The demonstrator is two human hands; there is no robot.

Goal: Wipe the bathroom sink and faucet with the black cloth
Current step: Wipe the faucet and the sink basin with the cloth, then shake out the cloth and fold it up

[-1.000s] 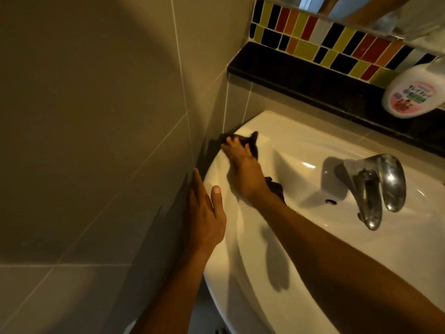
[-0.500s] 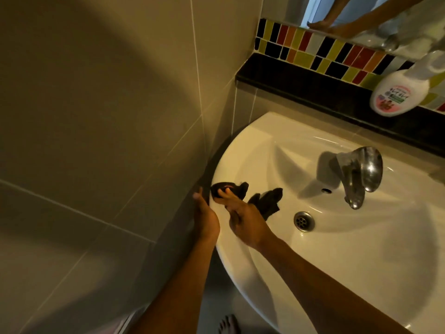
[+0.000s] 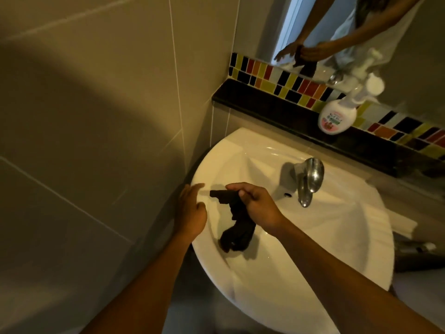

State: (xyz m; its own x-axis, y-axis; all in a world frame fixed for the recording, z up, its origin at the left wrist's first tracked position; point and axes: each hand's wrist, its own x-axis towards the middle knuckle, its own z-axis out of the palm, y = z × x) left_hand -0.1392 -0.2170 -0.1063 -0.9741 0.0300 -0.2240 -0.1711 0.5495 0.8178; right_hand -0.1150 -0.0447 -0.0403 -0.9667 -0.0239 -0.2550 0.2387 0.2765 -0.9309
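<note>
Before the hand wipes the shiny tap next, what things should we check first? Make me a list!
1. Cloth in hand: ok. The right hand pinches the black cloth, which hangs down into the sink.
2. Cloth spread flat for wiping: not ok. It is bunched and dangling.
3. Left hand free to help: ok. It is open beside the cloth, holding nothing.
4. Path to the faucet clear: ok. Nothing lies between hand and faucet.
5. Soap bottle out of the way: ok. It stands on the dark ledge behind the sink.
6. Cloth wet or dry: cannot tell.
</note>
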